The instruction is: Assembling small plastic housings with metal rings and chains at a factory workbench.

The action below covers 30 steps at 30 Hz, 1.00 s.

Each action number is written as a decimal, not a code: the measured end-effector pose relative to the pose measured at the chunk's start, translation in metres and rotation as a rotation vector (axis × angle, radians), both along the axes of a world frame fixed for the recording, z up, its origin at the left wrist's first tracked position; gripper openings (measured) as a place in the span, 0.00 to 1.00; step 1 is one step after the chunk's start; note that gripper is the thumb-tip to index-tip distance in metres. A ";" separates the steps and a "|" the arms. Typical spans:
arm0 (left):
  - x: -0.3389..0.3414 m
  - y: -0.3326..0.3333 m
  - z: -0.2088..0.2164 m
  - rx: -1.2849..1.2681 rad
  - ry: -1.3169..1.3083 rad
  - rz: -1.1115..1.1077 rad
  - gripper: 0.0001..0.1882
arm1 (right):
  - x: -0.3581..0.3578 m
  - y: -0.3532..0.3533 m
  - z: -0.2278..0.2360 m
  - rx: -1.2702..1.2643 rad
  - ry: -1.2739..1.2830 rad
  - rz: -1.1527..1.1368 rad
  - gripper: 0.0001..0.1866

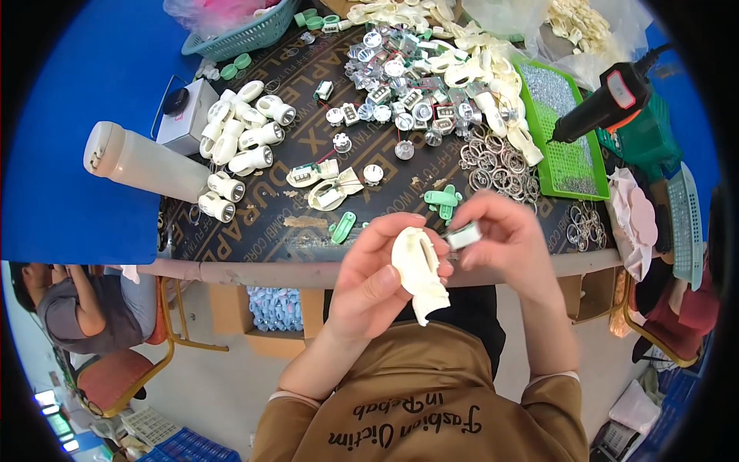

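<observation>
My left hand (363, 291) is closed around a cream plastic flashlight shell half (416, 262), held above the table's near edge. Just to its right, my right hand (509, 240) pinches a small white-and-green battery module (463, 236), slightly blurred and close to the shell. On the table beyond, two open cream shells (332, 192) lie with small parts and thin red wires in them. A round clear lens piece (372, 175) sits beside them. Green plastic strips (442, 200) rest just past my hands, with another green strip (342, 228) farther left.
Finished-looking cream flashlights (250, 127) pile at left by a white bottle (146, 162). Lens-and-wire assemblies (408, 85) heap at the back. Metal rings (500, 165), a green tray (539, 115) of small metal parts and a black electric screwdriver (600, 104) stand right. Other people sit both sides.
</observation>
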<state>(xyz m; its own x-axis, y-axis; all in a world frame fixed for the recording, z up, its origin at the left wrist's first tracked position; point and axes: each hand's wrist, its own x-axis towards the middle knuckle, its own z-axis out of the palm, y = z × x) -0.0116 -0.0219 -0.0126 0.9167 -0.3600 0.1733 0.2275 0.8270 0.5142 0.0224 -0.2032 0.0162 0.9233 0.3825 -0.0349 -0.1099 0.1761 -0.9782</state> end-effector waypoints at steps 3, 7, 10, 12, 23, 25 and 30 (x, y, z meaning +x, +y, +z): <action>0.001 -0.003 -0.002 -0.075 0.014 -0.051 0.28 | -0.007 -0.001 -0.011 0.049 -0.068 0.076 0.11; -0.001 -0.004 0.000 -0.041 0.021 -0.022 0.26 | -0.010 -0.001 -0.012 0.079 -0.154 -0.007 0.10; -0.005 -0.004 -0.001 0.097 -0.049 0.119 0.25 | -0.011 -0.006 -0.007 -0.020 -0.308 -0.080 0.11; -0.007 0.000 -0.001 0.152 -0.046 0.175 0.25 | -0.011 -0.012 0.006 -0.227 -0.481 -0.076 0.12; -0.013 -0.001 0.000 0.493 -0.346 0.410 0.24 | -0.023 0.016 0.024 -0.382 -0.594 -0.076 0.13; -0.014 -0.001 0.000 0.476 -0.346 0.409 0.24 | -0.025 0.021 0.025 -0.384 -0.576 -0.180 0.11; -0.015 -0.002 0.000 0.466 -0.343 0.415 0.23 | -0.026 0.021 0.017 -0.347 -0.580 -0.219 0.12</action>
